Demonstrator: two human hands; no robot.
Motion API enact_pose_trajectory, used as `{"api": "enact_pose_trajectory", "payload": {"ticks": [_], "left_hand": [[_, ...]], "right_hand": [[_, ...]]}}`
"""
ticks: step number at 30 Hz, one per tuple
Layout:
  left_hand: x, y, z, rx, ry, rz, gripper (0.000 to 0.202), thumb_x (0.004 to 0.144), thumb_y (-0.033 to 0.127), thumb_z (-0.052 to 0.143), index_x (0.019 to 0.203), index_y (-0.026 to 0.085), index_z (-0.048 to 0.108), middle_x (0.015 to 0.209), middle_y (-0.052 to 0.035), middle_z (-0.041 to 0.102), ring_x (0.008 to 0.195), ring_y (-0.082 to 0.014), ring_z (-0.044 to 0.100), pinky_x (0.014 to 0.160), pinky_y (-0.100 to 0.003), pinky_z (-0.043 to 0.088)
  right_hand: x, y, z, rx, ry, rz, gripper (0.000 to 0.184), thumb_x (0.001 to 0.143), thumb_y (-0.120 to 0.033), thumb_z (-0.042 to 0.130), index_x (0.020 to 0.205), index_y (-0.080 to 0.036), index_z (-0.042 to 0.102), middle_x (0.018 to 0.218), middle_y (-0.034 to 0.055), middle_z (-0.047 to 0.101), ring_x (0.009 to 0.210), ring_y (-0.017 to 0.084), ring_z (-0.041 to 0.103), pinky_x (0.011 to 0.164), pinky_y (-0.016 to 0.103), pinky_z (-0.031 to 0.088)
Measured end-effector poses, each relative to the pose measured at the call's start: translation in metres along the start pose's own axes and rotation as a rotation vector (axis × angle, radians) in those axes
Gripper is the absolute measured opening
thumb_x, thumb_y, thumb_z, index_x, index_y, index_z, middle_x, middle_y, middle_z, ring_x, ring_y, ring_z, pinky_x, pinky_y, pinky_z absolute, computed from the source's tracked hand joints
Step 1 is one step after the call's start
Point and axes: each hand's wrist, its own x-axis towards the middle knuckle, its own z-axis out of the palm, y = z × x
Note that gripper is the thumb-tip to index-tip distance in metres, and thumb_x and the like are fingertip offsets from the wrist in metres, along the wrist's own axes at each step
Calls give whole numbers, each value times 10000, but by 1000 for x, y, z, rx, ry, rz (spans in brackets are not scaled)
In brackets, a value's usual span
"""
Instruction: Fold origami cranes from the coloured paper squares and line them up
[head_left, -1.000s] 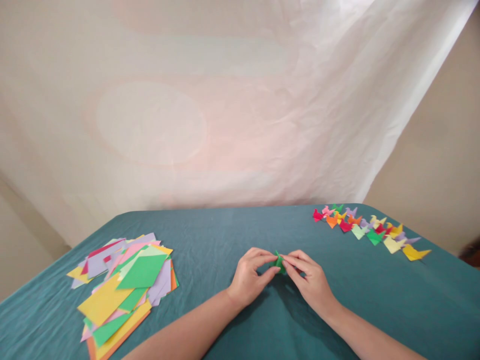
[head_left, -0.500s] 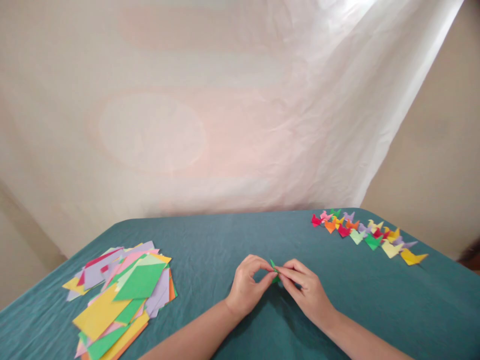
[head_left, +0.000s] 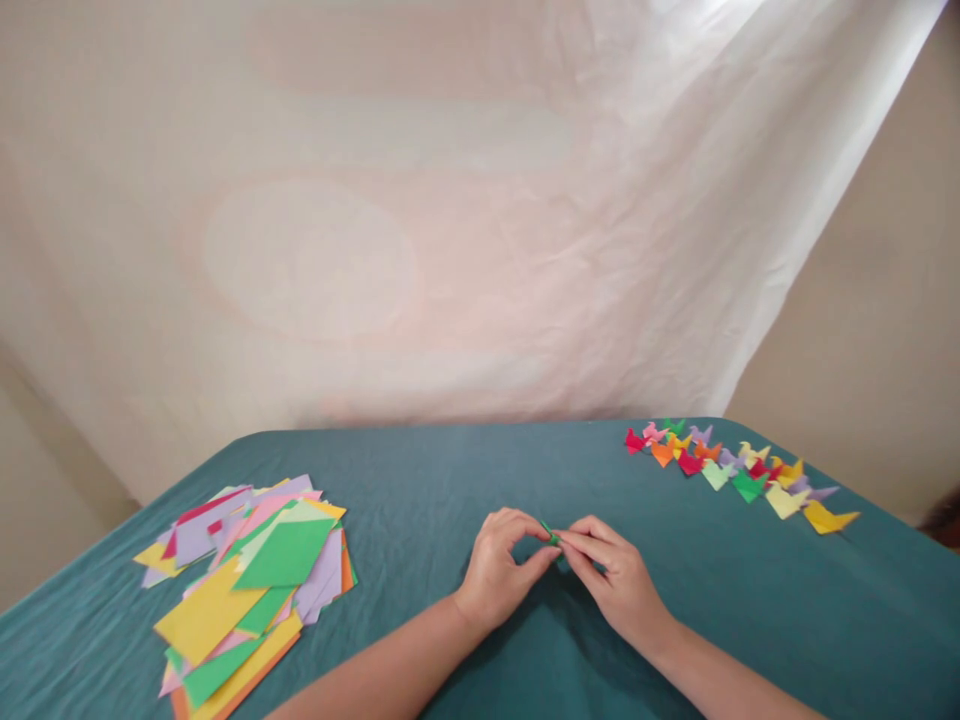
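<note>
A small folded piece of green paper (head_left: 553, 538) is held just above the cloth between the fingertips of both hands, and much of it is hidden by them. My left hand (head_left: 501, 562) pinches it from the left, thumb below and index finger curved over the top. From the right, my right hand (head_left: 609, 570) grips its other side between thumb and index finger. The paper looks narrow and seen nearly edge-on, so its exact shape cannot be made out.
A loose pile of coloured paper sheets (head_left: 289, 550) lies on the left of the green-clothed table (head_left: 420, 490). At the back right stand several small folded paper birds (head_left: 750, 484) in rows. A pale curtain (head_left: 450, 250) hangs behind the table.
The green paper has turned a little in the fingers and less of it shows below them. Both hands stay in nearly the same place; the view has shifted slightly.
</note>
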Motion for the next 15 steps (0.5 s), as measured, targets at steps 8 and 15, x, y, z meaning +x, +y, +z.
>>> {"api": "enact_pose_trajectory", "payload": {"ticks": [8, 15], "left_hand": [[0, 0, 2, 42, -74, -18, 156, 748, 315, 658, 844, 202, 611, 862, -24, 650, 845, -188, 566, 797, -324, 392], [1, 0, 2, 51, -108, -23, 104, 824, 291, 564, 852, 208, 622, 859, -22, 648, 828, -172, 565, 794, -308, 388]], "right_hand": [[1, 8, 1, 114, 11, 180, 275, 860, -367, 488, 971, -219, 692, 785, 48, 582, 619, 146, 542, 541, 253, 474], [1, 13, 2, 293, -13, 286, 287, 832, -410, 519, 932, -203, 691, 776, 37, 550, 594, 134, 546, 487, 233, 476]]}}
